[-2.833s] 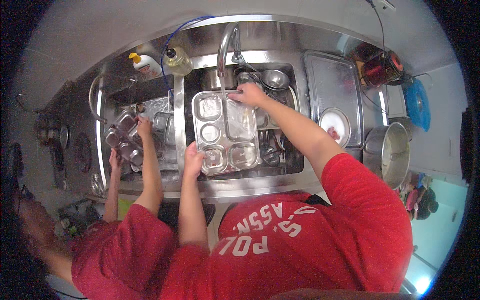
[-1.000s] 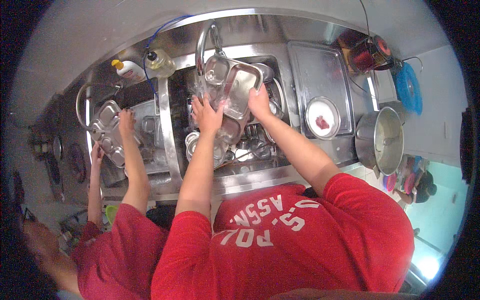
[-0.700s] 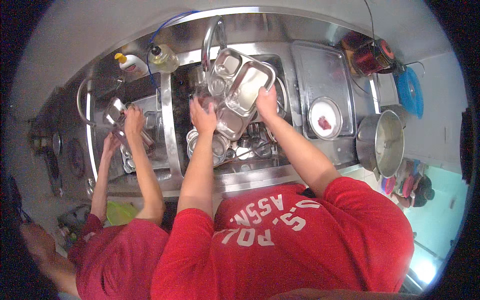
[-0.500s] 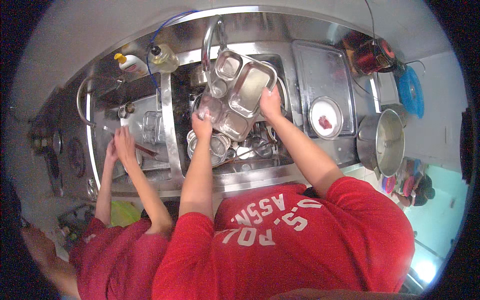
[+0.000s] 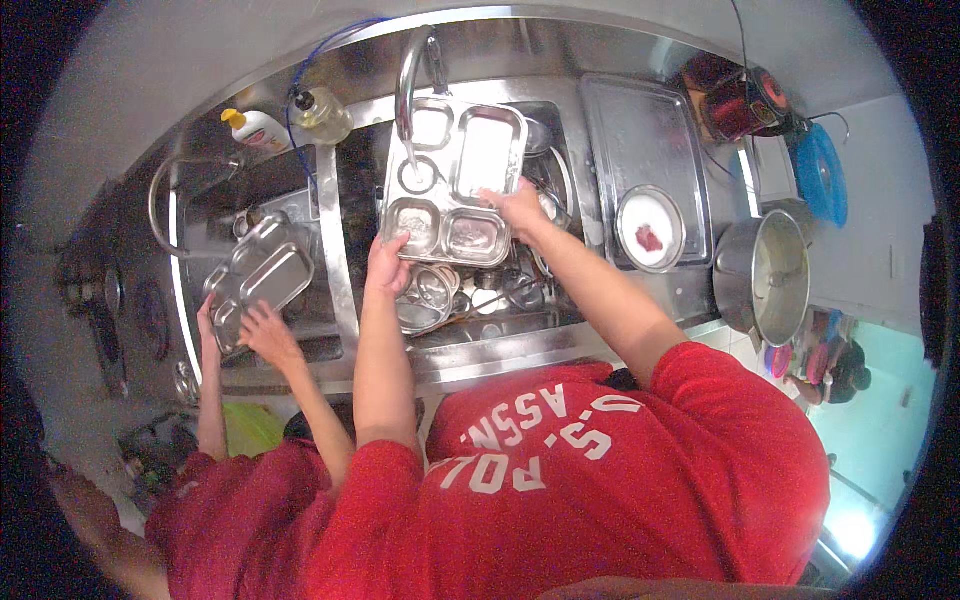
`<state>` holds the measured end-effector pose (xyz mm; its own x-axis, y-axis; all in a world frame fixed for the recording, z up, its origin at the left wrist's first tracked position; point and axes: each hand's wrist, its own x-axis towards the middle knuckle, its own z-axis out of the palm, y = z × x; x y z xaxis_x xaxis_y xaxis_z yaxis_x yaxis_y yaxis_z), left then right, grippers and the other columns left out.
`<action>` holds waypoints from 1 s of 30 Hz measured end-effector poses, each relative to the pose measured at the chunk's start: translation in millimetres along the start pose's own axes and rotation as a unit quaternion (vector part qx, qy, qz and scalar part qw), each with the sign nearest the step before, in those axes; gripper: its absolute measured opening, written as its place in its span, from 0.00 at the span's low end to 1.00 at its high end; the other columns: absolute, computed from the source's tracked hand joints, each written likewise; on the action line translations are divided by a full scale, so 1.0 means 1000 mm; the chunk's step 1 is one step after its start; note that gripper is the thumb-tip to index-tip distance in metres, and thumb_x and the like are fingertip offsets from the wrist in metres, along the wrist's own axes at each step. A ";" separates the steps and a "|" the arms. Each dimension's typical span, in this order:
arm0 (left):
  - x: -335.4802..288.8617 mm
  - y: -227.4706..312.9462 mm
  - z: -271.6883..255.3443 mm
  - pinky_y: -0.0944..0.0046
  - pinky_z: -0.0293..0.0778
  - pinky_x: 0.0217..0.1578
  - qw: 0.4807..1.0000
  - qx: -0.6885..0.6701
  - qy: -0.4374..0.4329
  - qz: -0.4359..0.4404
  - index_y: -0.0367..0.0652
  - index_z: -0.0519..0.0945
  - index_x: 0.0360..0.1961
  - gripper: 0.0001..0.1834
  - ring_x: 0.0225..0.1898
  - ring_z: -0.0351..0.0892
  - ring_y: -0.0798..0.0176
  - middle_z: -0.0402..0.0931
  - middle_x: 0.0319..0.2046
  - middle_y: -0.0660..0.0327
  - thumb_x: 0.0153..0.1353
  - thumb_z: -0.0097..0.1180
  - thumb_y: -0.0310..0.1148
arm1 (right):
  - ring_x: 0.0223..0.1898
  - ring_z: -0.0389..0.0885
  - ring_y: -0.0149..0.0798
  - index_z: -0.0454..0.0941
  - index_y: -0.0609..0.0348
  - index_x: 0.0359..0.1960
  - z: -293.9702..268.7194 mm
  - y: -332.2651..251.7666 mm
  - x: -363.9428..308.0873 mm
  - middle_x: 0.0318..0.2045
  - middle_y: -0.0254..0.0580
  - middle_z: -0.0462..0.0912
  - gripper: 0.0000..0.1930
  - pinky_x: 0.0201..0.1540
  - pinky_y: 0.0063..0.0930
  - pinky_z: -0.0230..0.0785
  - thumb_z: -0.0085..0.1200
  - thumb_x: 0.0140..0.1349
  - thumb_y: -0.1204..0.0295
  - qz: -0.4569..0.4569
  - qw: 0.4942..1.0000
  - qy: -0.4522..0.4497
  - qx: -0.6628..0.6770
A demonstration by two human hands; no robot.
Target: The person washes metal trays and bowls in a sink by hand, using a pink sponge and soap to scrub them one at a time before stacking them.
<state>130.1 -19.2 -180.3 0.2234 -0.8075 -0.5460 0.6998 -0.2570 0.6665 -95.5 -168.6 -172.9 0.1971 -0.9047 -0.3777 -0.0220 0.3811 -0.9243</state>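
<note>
I hold a steel compartment tray (image 5: 450, 185) under the curved faucet (image 5: 404, 85); water falls into its small round hollow. My left hand (image 5: 388, 265) grips the tray's near left corner, thumb on the upper side. At its right edge, my right hand (image 5: 520, 210) has some fingers over the inner face. Beneath the tray, the sink holds a round steel dish (image 5: 425, 298) and other metal ware, partly hidden.
On my left, a co-worker's hands (image 5: 265, 335) hold another compartment tray (image 5: 275, 275) over the neighbouring sink. A pump bottle (image 5: 258, 130) and a clear bottle (image 5: 325, 118) stand behind. To the right are a bowl of white contents (image 5: 650, 215) and a large steel pot (image 5: 765, 275).
My tray has turned more upright and shifted slightly left under the faucet. My right hand has moved left and down along it. The co-worker now holds up a tray.
</note>
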 end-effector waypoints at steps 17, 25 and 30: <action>-0.100 0.012 0.024 0.58 0.81 0.37 0.992 0.087 0.084 0.038 0.45 0.66 0.64 0.32 0.46 0.80 0.59 0.76 0.51 0.57 0.56 0.45 0.15 | 0.43 0.82 0.57 0.76 0.64 0.46 0.022 -0.030 0.047 0.39 0.58 0.83 0.28 0.47 0.45 0.73 0.62 0.55 0.50 -0.166 0.915 0.159 -0.333; -0.153 0.042 0.038 0.65 0.61 0.63 0.910 0.338 0.158 0.184 0.32 0.60 0.69 0.39 0.61 0.70 0.59 0.69 0.62 0.49 0.50 0.37 0.14 | 0.40 0.82 0.57 0.79 0.57 0.42 0.084 -0.089 0.111 0.34 0.57 0.83 0.17 0.45 0.51 0.74 0.59 0.56 0.59 -0.347 0.809 -0.002 -0.474; -0.161 0.042 0.033 0.63 0.60 0.63 0.868 0.392 0.186 0.241 0.31 0.63 0.67 0.37 0.63 0.69 0.58 0.70 0.60 0.46 0.50 0.36 0.14 | 0.36 0.83 0.59 0.76 0.59 0.43 0.079 -0.093 0.136 0.30 0.58 0.83 0.15 0.42 0.53 0.75 0.55 0.59 0.63 -0.288 0.840 0.044 -0.457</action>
<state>100.8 83.1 -47.7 0.6683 -0.7311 -0.1373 -0.1796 -0.3376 0.9240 10.9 -311.6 -134.0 0.3609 -0.9149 0.1809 -0.6997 -0.3939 -0.5960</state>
